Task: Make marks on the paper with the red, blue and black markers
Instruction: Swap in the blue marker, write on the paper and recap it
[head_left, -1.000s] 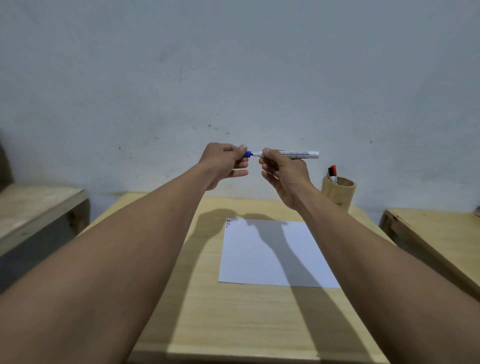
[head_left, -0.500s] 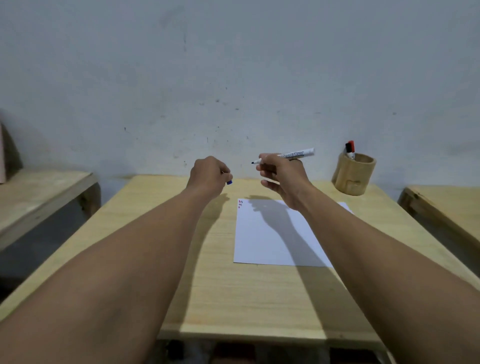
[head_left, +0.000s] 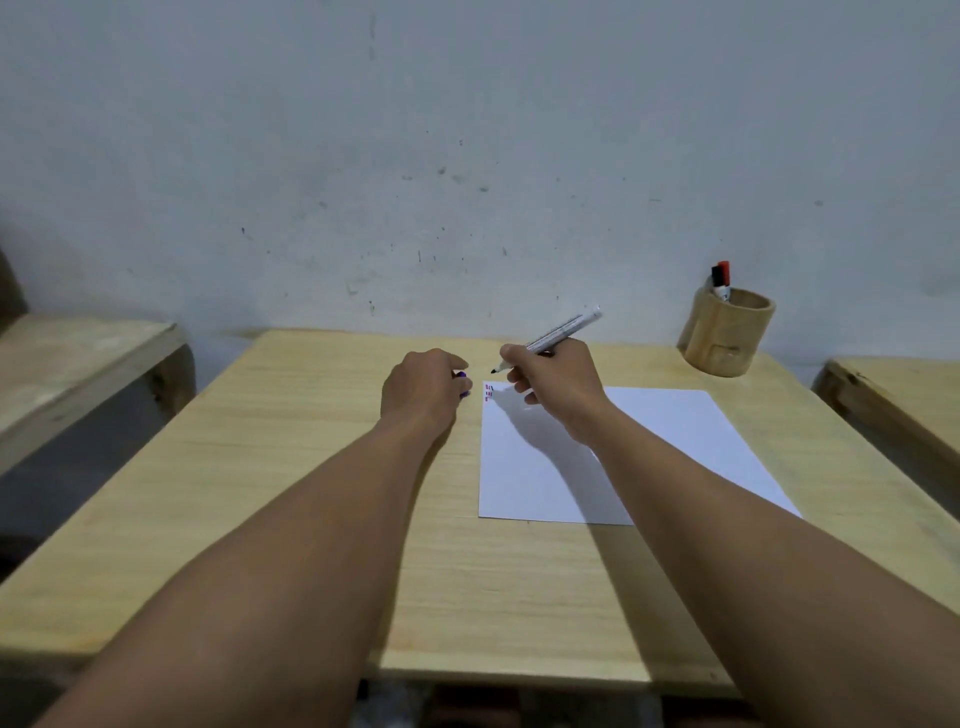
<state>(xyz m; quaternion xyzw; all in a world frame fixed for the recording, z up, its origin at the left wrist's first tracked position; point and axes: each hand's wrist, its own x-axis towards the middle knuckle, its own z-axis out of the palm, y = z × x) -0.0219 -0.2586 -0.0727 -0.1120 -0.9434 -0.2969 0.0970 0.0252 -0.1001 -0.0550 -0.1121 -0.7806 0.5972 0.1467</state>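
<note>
Right hand (head_left: 553, 387) gripping uncapped white blue marker (head_left: 563, 329), dark tip over paper (head_left: 649, 441); left hand (head_left: 423, 387) closed round blue cap (head_left: 461, 378)

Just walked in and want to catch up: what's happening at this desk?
A person is marking a sheet of paper with markers. The right hand holds an uncapped marker, tip just above the paper's top left corner, where a few small marks already sit. The left hand holds the blue cap beside the paper. Two more markers stand in a wooden cup at the desk's far right.

Right hand (head_left: 553, 382) holds uncapped marker (head_left: 563, 330) above paper (head_left: 649, 447).
</note>
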